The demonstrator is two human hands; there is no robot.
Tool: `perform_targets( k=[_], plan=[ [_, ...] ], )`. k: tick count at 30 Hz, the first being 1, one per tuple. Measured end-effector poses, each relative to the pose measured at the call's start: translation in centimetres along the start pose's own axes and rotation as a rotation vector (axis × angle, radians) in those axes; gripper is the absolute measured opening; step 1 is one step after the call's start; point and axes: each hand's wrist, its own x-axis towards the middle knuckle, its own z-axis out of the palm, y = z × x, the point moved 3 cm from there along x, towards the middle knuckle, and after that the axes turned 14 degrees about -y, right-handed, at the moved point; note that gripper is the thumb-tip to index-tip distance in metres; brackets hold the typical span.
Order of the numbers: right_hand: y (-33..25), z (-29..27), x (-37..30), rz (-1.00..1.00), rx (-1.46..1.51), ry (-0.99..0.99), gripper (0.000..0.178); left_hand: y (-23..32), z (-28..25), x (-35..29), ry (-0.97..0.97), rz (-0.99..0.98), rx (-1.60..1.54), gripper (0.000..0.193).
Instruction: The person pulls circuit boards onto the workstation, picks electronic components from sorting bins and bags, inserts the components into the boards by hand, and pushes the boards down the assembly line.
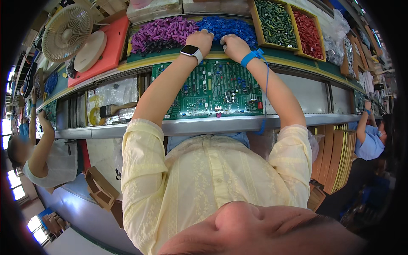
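Step judged in hand: picking from the heap of small blue plastic parts (227, 27) on the far side; left hand (201, 42) and right hand (236, 46) were there, fingers curled, grip on any part not discernible. The next move likely called for drawing back over the green rectangular circuit boards (195, 91), open between the forearms, short of the grey metal near rail (191, 126); yellow-walled boxes (294, 29) bounded the far right.

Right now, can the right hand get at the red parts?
Probably yes: the right hand is at the blue parts, and the red parts lie uncovered farther right, beyond the green parts and a box wall.
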Motion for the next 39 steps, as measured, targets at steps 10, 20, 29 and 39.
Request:
perform_targets(
  k=[10,20,29,39],
  plan=[
    [-0.8,0.0,0.1,0.002,0.002,-0.047,0.017,-1.9,-2.9,-6.1,0.055,0.022,-0.45,0.018],
    [-9.3,0.4,-3.3,-0.385,0.261,-0.088,0.015,-4.0,-2.1,-15.2,-0.01,0.135,-0.576,0.016],
    [-12.3,4.0,-3.1,-0.359,0.213,-0.289,0.018,-4.7,-1.4,-15.8,0.015,0.099,-0.624,0.016],
    [-12.4,4.2,-3.2,-0.346,0.203,-0.292,0.017,-4.8,-0.8,-16.0,0.003,0.044,-0.589,0.018]
  ],
)
